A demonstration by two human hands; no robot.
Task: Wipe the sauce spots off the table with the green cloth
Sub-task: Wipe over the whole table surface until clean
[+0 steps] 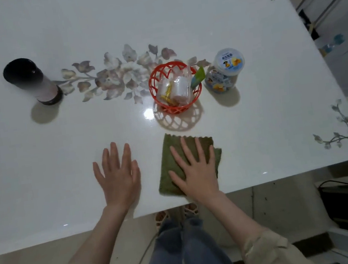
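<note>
Pressing: folded green terry cloth (189, 163) is pinned under flat right hand (195, 169) | left hand (119, 174) is laid open beside | no sauce spots are discernible on glossy white counter (41, 171)

Green cloth (171, 176) folded; flat on table (257, 132)

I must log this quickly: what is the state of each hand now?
Left hand: open, flat on the table, holding nothing.
Right hand: open, flat on the green cloth.
</note>
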